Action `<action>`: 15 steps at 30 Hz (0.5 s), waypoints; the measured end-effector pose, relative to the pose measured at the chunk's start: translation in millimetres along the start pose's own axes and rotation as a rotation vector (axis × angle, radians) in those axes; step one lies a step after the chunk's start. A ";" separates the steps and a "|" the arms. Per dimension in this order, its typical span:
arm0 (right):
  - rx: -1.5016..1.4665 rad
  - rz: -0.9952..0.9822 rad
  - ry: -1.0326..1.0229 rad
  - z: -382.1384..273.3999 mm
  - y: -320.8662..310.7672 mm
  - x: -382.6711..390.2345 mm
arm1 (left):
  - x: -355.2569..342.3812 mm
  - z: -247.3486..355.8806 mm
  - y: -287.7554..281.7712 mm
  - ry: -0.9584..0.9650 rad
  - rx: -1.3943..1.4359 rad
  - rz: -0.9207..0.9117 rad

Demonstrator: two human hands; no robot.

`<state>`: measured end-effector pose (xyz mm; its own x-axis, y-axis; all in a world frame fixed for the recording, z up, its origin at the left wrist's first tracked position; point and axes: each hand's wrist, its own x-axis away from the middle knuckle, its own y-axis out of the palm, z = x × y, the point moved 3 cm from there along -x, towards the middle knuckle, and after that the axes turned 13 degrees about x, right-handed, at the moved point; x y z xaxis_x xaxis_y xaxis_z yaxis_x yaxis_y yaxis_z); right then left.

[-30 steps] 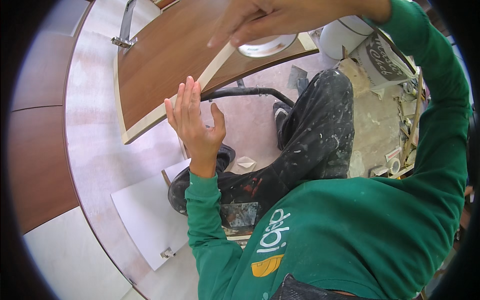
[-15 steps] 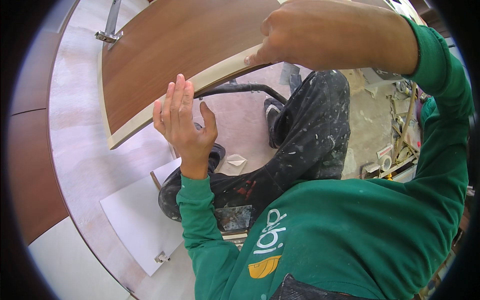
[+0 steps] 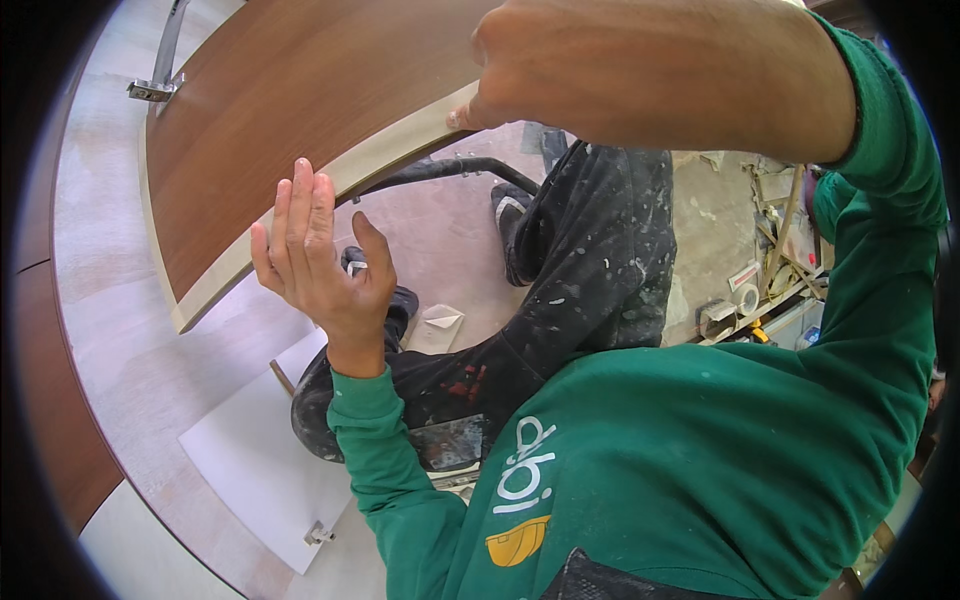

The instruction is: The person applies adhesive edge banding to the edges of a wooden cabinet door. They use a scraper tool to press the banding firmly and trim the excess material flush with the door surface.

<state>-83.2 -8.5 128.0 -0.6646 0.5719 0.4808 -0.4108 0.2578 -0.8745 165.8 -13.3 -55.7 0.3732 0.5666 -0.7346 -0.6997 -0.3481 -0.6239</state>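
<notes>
A brown wood-grain cabinet door with a pale edge band is held up in front of me, tilted, with a metal hinge at its far left corner. My right hand grips the door's near edge close to the camera. Just below that edge, my left hand is raised with flat, straight fingers held together and nothing in it; I cannot tell whether it touches the edge. Both arms wear green sleeves.
A white panel with a small metal fitting lies on the pale floor by my paint-spattered dark trousers. A black hose curves behind the door. Tools and scraps clutter the floor at the right.
The door has come closer and swung so its edge slopes more steeply down to the left. My right hand has moved nearer the camera, and my left hand has followed along the edge.
</notes>
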 end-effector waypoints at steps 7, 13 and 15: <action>0.009 0.029 0.004 1.1 1.0 -2.3 | 2.4 -2.9 1.1 -0.002 -0.012 -0.005; 0.003 0.056 -0.007 -2.4 -1.0 0.9 | 3.2 -3.5 2.7 0.007 -0.017 0.002; 0.001 0.057 -0.010 1.0 -2.6 2.3 | 3.6 -4.6 2.3 0.002 -0.015 -0.002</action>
<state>-84.2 -8.6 131.5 -0.6928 0.5780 0.4313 -0.3731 0.2245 -0.9002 168.3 -15.4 -61.0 0.3761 0.5656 -0.7340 -0.6897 -0.3581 -0.6293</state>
